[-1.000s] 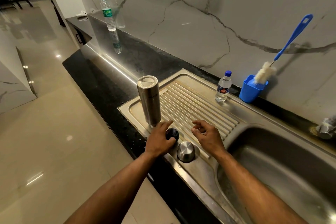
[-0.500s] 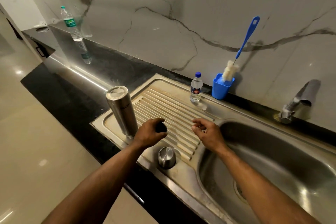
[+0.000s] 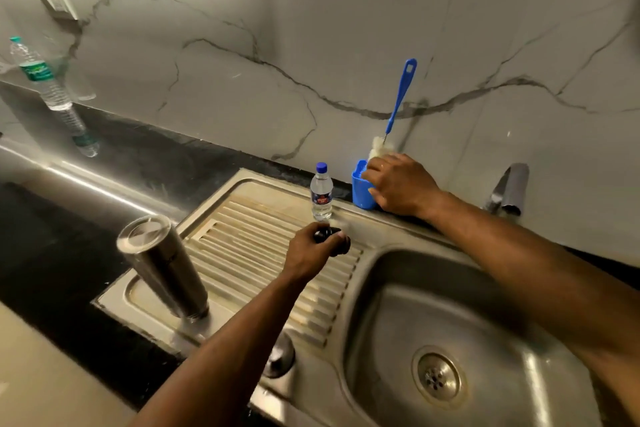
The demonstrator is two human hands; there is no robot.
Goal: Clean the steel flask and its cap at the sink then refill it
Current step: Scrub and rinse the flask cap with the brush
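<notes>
Left hand [image 3: 313, 251] holding the black cap [image 3: 337, 242] over the drainboard [image 3: 249, 253], right hand [image 3: 398, 184] gripping the blue cup [image 3: 360, 189] at the sink's back edge, flask [image 3: 162, 267] inverted at the drainboard's left corner.

Nothing here can be read outright; the large water bottle [image 3: 45, 80] at the far left carries a green label with pale lettering too blurred to make out; the small water bottle [image 3: 321, 193] at the far edge of the drainboard wears a dark blue and red label, its print too small to tell; faint marks on the steel flask [image 3: 162, 263] are illegible.
</notes>
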